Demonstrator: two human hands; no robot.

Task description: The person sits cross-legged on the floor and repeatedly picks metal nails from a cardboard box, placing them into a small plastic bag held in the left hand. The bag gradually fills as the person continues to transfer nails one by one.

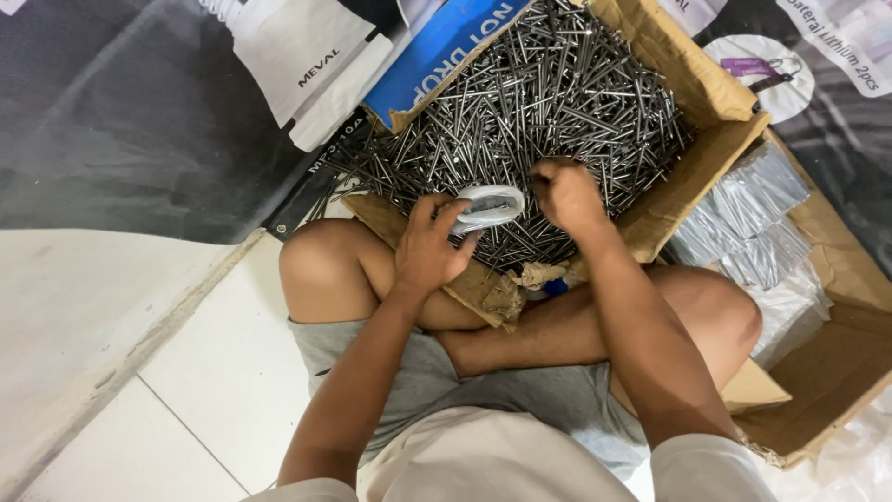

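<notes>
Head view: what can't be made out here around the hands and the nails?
- Right hand: fist closed over the nails; its grip is hidden by its own fingers.
- Left hand: small clear bag, contents too small to tell.
- Cardboard box: top cut off by the frame edge.

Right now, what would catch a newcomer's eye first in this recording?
The big heap of grey metal nails filling the torn cardboard box at top centre. Just below it, the left hand holds a small clear plastic bag open while the right hand pinches at the nails. At right, a second cardboard box holds filled packets of nails.
</notes>
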